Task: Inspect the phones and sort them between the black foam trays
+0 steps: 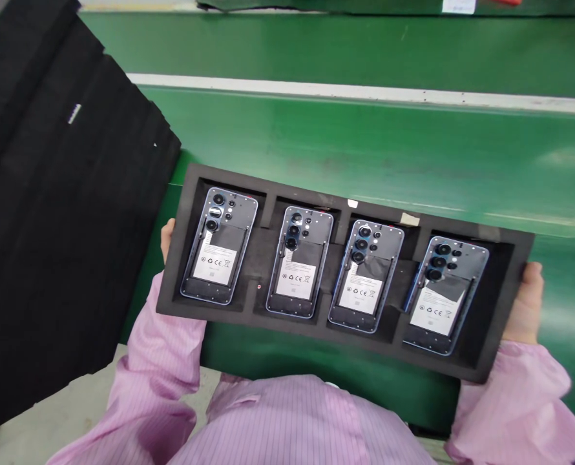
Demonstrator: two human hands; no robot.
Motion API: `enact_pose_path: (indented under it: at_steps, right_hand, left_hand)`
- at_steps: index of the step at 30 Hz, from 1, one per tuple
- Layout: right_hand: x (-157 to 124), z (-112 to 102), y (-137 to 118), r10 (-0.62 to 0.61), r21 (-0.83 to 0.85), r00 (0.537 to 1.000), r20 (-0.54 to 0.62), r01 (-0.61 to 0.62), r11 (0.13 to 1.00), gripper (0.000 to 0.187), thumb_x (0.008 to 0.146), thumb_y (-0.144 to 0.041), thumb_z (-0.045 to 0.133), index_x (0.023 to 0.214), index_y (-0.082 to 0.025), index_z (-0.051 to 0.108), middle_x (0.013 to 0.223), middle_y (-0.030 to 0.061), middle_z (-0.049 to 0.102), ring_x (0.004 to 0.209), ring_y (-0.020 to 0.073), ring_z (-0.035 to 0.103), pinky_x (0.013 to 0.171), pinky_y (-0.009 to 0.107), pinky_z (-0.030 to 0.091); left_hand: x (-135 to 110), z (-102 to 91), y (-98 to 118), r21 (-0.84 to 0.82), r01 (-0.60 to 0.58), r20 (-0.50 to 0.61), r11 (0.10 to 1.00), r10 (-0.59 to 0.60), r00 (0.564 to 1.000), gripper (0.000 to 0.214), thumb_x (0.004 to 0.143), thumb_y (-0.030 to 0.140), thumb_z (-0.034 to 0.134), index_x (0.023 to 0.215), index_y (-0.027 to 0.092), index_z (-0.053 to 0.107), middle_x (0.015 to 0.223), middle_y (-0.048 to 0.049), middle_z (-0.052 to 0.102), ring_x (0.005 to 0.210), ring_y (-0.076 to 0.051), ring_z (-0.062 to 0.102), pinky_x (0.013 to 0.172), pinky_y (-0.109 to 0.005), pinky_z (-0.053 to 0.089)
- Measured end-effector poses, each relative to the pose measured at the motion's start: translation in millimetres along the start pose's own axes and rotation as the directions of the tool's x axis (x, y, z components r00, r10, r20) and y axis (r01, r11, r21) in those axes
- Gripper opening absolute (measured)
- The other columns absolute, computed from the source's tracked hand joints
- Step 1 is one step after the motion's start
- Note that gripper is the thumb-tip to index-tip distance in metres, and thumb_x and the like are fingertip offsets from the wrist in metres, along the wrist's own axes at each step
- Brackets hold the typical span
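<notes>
I hold a long black foam tray (495, 352) level in front of my chest, over the edge of a green conveyor. My left hand (167, 240) grips its left end, mostly hidden behind the foam. At the right end, my right hand (526, 303) grips the tray with the thumb side showing. Several phones lie face down in the tray's pockets, backs uncovered, with camera lenses and white-labelled batteries showing: the leftmost phone (219, 245), a second phone (300, 261) and the rightmost phone (445, 294) among them. Pink striped sleeves cover both my arms.
The green conveyor belt (365, 142) runs across the view beyond the tray, with a white strip (355, 92) along its far side. A tall stack of black foam trays (59, 213) fills the left side, close to my left arm.
</notes>
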State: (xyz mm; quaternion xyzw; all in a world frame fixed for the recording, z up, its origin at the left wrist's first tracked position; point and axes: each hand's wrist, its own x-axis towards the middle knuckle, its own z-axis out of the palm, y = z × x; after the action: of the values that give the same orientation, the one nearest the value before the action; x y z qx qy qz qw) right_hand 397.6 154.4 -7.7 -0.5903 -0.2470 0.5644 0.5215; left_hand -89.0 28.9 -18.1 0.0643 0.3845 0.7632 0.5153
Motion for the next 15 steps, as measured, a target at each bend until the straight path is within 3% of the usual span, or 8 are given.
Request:
enact_pose_path:
  at_steps: [3,6,9,11,15]
  right_hand:
    - [-2,3,0,0.011,0.016,1.0,-0.019,-0.011,1.0,0.05,0.061,-0.067,0.071,0.093,-0.029,0.07,0.104,0.0036,0.074,0.103,0.034,0.069,0.088,0.056,0.057]
    - [-4,5,0,0.003,0.016,1.0,-0.001,-0.003,1.0,0.05,0.063,-0.067,0.069,0.094,-0.028,0.07,0.103,0.0032,0.074,0.102,0.0331,0.069,0.088,0.055,0.057]
    - [-5,4,1,0.003,0.019,0.999,0.033,-0.004,1.0,0.046,0.067,-0.065,0.068,0.095,-0.028,0.069,0.099,0.0027,0.075,0.1,0.0318,0.07,0.088,0.053,0.057]
    - [-4,2,1,0.027,0.031,0.998,0.065,-0.029,0.999,0.046,0.067,-0.065,0.068,0.093,-0.027,0.069,0.096,0.0036,0.075,0.098,0.0318,0.07,0.087,0.052,0.058]
    - [-2,-2,3,0.07,0.054,0.993,0.099,-0.075,0.996,0.044,0.068,-0.064,0.068,0.091,-0.026,0.069,0.089,0.0039,0.076,0.094,0.0322,0.072,0.086,0.051,0.059]
  left_hand:
    - [1,-8.9,3,-0.012,0.052,0.008,0.999,-0.052,0.999,0.024,0.086,0.045,0.048,0.09,0.038,0.071,0.076,0.0099,0.074,0.107,-0.026,0.066,0.081,-0.04,0.06]
    - [2,-17.2,5,-0.121,0.134,0.05,0.984,-0.129,0.99,0.029,0.077,0.049,0.051,0.099,0.046,0.069,0.086,0.0126,0.075,0.137,-0.029,0.043,0.09,-0.052,0.057]
    - [3,-22.1,5,-0.317,0.274,0.173,0.908,-0.228,0.958,0.037,0.073,0.05,0.048,0.104,0.046,0.069,0.092,0.014,0.075,0.141,-0.031,0.038,0.095,-0.056,0.053]
    - [3,-22.5,4,-0.35,0.284,0.205,0.893,-0.223,0.953,0.037,0.075,0.049,0.045,0.102,0.045,0.07,0.089,0.0112,0.076,0.138,-0.035,0.04,0.093,-0.058,0.052]
    - [4,-18.5,4,-0.052,0.083,0.068,0.995,-0.079,0.995,0.028,0.084,0.044,0.042,0.089,0.042,0.069,0.077,0.0111,0.073,0.121,-0.032,0.055,0.078,-0.047,0.059]
